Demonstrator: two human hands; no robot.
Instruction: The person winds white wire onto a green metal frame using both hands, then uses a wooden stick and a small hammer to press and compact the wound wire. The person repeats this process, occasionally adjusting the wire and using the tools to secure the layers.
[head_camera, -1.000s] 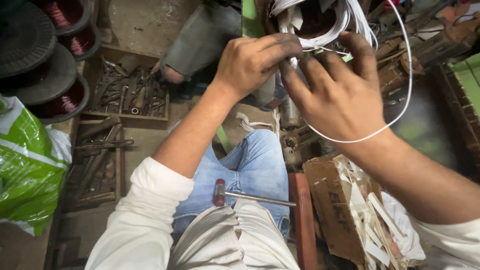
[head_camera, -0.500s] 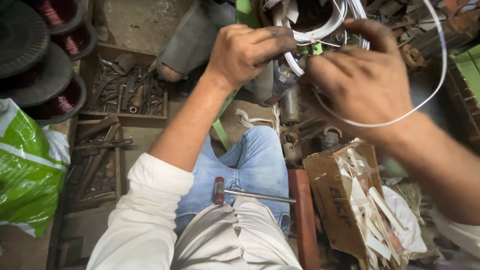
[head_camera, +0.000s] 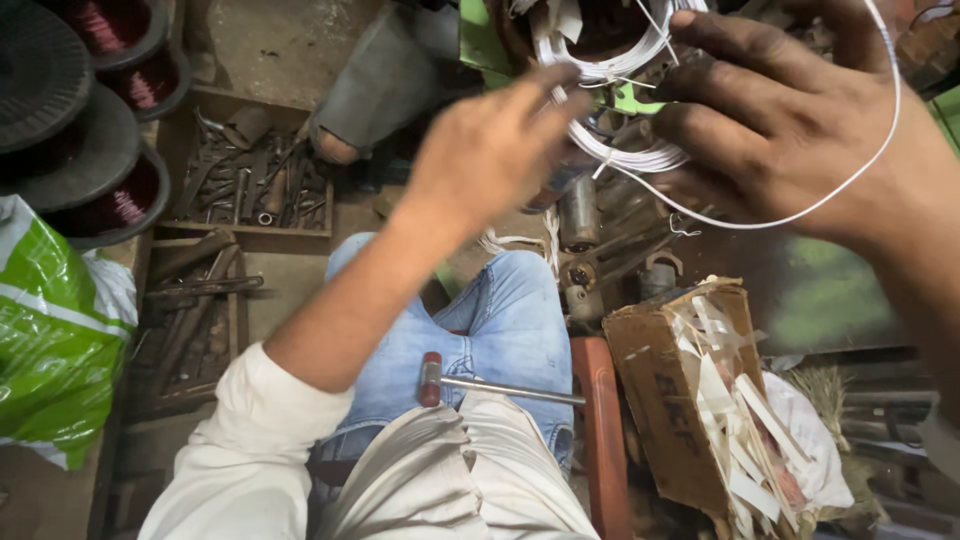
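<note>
1. White cord coil (head_camera: 610, 60): thin white cord wound in many loops around the mouth of a round dark motor housing (head_camera: 600, 30), top centre of the view. Loops bunched, slightly untidy, some strands crossing.
2. Coil's ring faces roughly toward the camera; its lower arc runs left-right between the two hands. No clear long axis, as it is a ring.
3. One loose strand (head_camera: 860, 170) leaves the coil, sweeps right in a wide arc over the back of the right hand and climbs to the top edge.
4. Left hand (head_camera: 490, 150): just left of the coil, blurred, fingers bent toward the lower loops, fingertips at the cord. Cannot tell if it is pinching.
5. Right hand (head_camera: 790, 110): just right of the coil, fingers curled onto the loops, grimy; the exact grip is hidden.
6. Below the coil: knee in blue jeans (head_camera: 500, 320), with a small hammer (head_camera: 480, 385) lying across the lap, red head to the left, metal handle pointing right.
7. Lower right of the coil: cardboard box (head_camera: 670, 400) stuffed with pale paper strips.
8. Far left of the coil: tool tray (head_camera: 250, 185), copper wire spools (head_camera: 110, 190), green bag (head_camera: 50, 330).
</note>
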